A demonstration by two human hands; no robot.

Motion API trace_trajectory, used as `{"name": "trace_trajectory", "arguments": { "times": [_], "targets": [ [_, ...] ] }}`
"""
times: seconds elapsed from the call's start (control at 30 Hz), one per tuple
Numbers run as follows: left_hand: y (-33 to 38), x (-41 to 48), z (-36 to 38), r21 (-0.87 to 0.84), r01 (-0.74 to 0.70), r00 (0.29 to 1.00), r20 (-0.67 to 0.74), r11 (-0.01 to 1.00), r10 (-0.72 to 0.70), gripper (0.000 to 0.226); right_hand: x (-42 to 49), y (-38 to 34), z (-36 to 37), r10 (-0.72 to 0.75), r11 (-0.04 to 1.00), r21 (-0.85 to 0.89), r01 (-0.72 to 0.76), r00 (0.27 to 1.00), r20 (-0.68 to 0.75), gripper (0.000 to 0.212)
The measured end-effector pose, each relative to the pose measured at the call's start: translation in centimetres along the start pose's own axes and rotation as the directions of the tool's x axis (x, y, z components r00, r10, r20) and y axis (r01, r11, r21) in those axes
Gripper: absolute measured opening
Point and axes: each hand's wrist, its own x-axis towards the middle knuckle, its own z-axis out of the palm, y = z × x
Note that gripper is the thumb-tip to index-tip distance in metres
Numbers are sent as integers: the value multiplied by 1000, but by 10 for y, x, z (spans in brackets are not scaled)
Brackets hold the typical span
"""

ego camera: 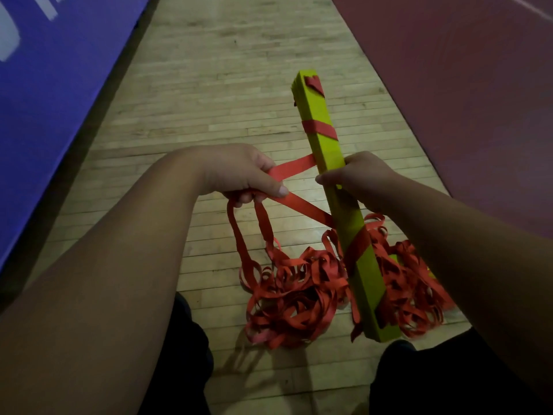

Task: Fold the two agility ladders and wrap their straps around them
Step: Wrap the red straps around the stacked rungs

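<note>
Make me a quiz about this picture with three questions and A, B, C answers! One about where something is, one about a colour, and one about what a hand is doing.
1. Where does the loose pile of red strap lie?
A. on the wooden floor
B. on a chair
C. on a table

2. What colour is the bundle of rungs?
A. white
B. yellow-green
C. black

3. What is the left hand doing?
A. hanging with nothing in it
B. gripping the red strap
C. pressing flat on the floor

Answers:
1 A: the tangled pile rests on the floorboards.
2 B: the stacked rungs show yellow-green between the red wraps.
3 B: its fingers curl round a length of strap that runs to the bundle.
</note>
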Motion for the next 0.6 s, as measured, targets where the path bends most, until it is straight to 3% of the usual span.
{"name": "trace_trajectory", "arguments": {
  "times": [0.1, 0.23, 0.4, 0.6],
  "targets": [
    [2, -2, -1, -55, -5, 1000, 25, 998, 6, 20, 1, 2, 4, 28, 991, 127, -27, 1000, -6, 24],
    [2, -3, 0, -105, -18, 998, 51, 994, 24, 16, -2, 2, 3, 28, 947, 315, -67, 991, 127, 19],
    [1, 0, 1, -40, -9, 1000, 26, 999, 10, 22, -4, 2, 8, 52, 952, 287, -109, 979, 199, 25],
    [-1, 6, 2, 5, 10, 999, -46, 1000, -10, 28, -10, -8, 5, 39, 970, 219, -106, 957, 288, 6]
  ]
}}
